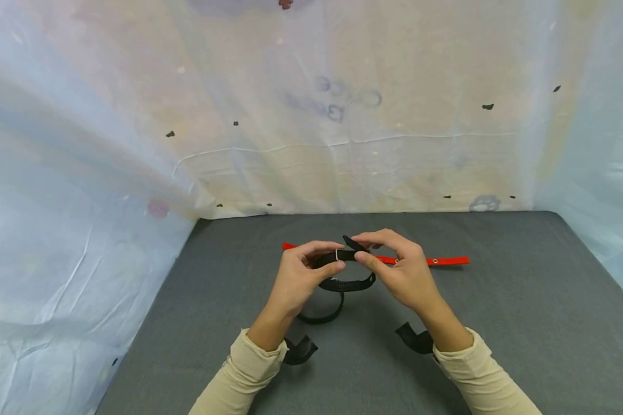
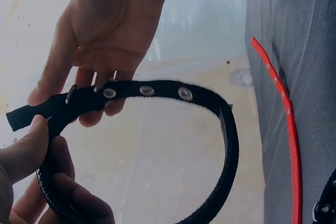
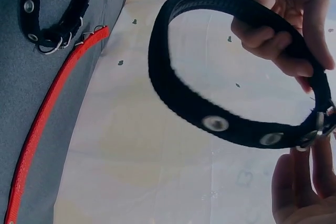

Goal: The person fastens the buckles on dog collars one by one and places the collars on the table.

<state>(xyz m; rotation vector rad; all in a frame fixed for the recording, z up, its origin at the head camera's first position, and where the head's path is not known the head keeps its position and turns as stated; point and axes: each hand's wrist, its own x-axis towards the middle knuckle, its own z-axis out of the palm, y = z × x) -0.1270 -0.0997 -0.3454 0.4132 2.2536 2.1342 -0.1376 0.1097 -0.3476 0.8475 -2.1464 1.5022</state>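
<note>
A black collar [image 1: 349,285] with metal eyelets and a silver buckle is bent into a loop and held up between both hands. My left hand [image 1: 302,275] grips the band beside the buckle, thumb in front and fingers curled behind. With thumb and fingers my right hand [image 1: 402,268] pinches the collar at the buckle, near the loose strap end [image 2: 23,116]. In the left wrist view, the eyelets [image 2: 147,91] run along the band from the buckle. The buckle [image 3: 317,129] shows at the right edge of the right wrist view, partly cut off.
A red collar [image 1: 449,261] with eyelets lies stretched out on the grey table [image 1: 524,323] behind the hands. A second black collar [image 1: 322,318] rests in a loop below the left hand. Black bands [image 1: 298,350] hang at the wrists. A pale sheet [image 1: 342,173] stands behind the table.
</note>
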